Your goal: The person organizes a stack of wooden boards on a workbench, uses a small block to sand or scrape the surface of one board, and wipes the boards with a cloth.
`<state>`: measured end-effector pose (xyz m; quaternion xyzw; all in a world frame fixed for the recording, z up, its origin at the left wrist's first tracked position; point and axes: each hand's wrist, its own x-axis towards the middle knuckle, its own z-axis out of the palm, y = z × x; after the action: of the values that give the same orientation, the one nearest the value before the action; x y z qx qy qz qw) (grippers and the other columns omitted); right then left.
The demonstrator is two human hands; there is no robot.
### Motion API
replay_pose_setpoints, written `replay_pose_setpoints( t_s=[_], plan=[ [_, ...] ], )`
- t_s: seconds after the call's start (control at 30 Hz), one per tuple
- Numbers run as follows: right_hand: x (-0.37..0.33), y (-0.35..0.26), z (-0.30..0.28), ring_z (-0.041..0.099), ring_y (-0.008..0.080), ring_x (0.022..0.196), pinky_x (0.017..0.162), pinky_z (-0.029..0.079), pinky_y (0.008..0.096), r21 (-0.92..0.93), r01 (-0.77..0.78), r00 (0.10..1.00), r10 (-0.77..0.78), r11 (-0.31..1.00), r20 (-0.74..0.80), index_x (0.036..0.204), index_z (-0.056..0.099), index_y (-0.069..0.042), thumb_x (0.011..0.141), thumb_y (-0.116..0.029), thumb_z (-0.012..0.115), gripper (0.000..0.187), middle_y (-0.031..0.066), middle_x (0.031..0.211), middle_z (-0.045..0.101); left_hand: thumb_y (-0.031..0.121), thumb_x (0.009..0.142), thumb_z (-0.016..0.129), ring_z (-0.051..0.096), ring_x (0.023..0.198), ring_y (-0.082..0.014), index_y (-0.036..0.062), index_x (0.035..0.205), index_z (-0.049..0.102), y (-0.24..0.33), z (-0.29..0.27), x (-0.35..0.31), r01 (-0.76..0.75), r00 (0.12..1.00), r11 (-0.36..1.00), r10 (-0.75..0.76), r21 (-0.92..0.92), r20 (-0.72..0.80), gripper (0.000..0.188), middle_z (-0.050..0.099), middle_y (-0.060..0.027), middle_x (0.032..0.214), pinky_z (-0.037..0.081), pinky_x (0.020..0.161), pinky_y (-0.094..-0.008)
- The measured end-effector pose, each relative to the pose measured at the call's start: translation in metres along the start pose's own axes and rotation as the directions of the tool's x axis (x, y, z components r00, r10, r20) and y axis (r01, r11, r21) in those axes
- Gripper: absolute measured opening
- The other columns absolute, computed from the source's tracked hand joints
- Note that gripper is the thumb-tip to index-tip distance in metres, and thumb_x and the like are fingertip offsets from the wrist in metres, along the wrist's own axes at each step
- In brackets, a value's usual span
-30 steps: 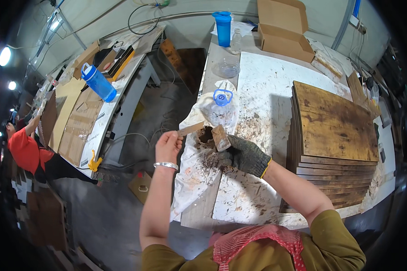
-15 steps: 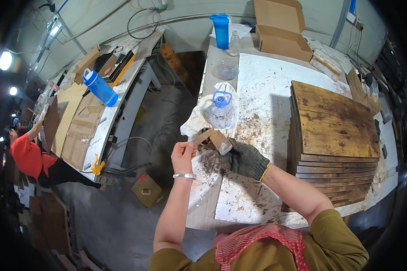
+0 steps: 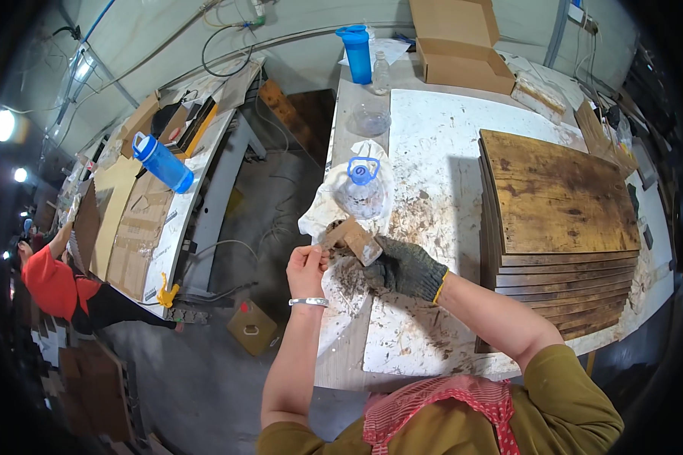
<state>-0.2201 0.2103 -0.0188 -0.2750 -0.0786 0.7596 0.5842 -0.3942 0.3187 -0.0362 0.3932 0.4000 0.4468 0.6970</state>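
Note:
My bare left hand point(image 3: 306, 270), a silver bracelet at its wrist, pinches the end of a narrow brown strip point(image 3: 334, 236). My right hand point(image 3: 407, 267), in a dark knitted glove with a yellow cuff edge, is closed on a flat brown piece point(image 3: 363, 241) with a whitish patch at its lower end. Strip and piece meet at an angle; whether they are one thing I cannot tell. Both hands are above the table's left part, over dark brown scraps point(image 3: 349, 282). Just beyond lies a stained white cloth point(image 3: 319, 214), beside a clear plastic jug with a blue handle point(image 3: 363, 173).
A stack of brown wooden boards point(image 3: 558, 197) stands at right on a stained white sheet point(image 3: 425, 136). Farther back are a blue tumbler point(image 3: 355, 57), a clear bottle point(image 3: 381, 74) and an open cardboard box point(image 3: 463, 67). Across the aisle, a person in red point(image 3: 53, 284) stands by another table.
The whole view has shifted slightly. Both hands keep their grips, and the brown piece has turned a little between them.

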Motion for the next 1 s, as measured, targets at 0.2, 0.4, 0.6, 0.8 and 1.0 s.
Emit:
replay_pose_setpoints(
  t_s=[0.2,0.4,0.6,0.8,1.0],
  plan=[
    [0.002,-0.002,-0.001,0.061,0.022,0.095,0.079,0.051,0.0359,-0.019,0.004,0.999,-0.005,1.0,-0.037,0.117,0.052,-0.004,0.09,-0.034,0.05,0.04,0.0103,0.109,0.06,0.008,0.087,0.057,0.053,0.064,-0.0089,0.0063,0.084,0.056,-0.005,-0.003,-0.006,0.085,0.995,0.995,-0.081,-0.061,0.057,0.004,0.059,-0.0037,0.074,0.044,0.058,-0.0206],
    [0.007,-0.002,0.0,0.06,0.0219,0.096,0.08,0.051,0.0359,-0.008,0.035,0.999,-0.035,0.999,-0.025,0.117,0.051,-0.005,0.091,-0.032,0.05,0.038,0.0103,0.11,0.059,0.007,0.087,0.057,0.054,0.064,-0.0093,0.0054,0.085,0.056,-0.004,0.002,-0.009,0.021,1.0,0.994,-0.021,-0.11,0.003,0.003,0.06,-0.0049,0.075,0.044,0.058,-0.0204],
    [0.005,-0.005,0.017,0.06,0.018,0.086,0.074,0.05,0.0314,-0.029,0.036,0.996,-0.038,0.999,-0.08,0.114,0.053,-0.006,0.091,-0.029,0.051,0.033,0.0081,0.102,0.06,0.009,0.087,0.058,0.052,0.064,-0.0069,0.003,0.083,0.054,0.002,-0.009,0.001,-0.225,0.971,0.942,0.238,0.248,-0.027,0.008,0.061,-0.005,0.074,0.043,0.059,-0.0196],
    [0.011,-0.033,0.022,0.06,0.0224,0.098,0.083,0.048,0.0337,-0.791,0.013,0.924,-0.309,0.612,-0.224,0.12,0.052,-0.005,0.09,-0.036,0.052,0.044,0.0104,0.11,0.06,0.005,0.083,0.061,0.054,0.062,-0.0084,0.0003,0.08,0.055,0.027,-0.001,-0.003,-0.454,0.869,0.67,0.477,0.588,0.127,0.008,0.06,-0.0038,0.073,0.044,0.058,-0.0232],
    [0.022,-0.027,0.041,0.057,0.0329,0.097,0.083,0.045,0.0396,-0.807,0.038,0.817,-0.446,-0.59,0.365,0.121,0.05,-0.006,0.087,-0.045,0.048,0.052,0.0195,0.107,0.058,0.002,0.08,0.062,0.05,0.056,-0.0108,-0.0008,0.079,0.057,0.035,0.014,-0.007,-0.633,0.716,0.373,0.617,0.679,0.328,0.006,0.057,-0.0064,0.071,0.042,0.054,-0.0246]
  ],
)
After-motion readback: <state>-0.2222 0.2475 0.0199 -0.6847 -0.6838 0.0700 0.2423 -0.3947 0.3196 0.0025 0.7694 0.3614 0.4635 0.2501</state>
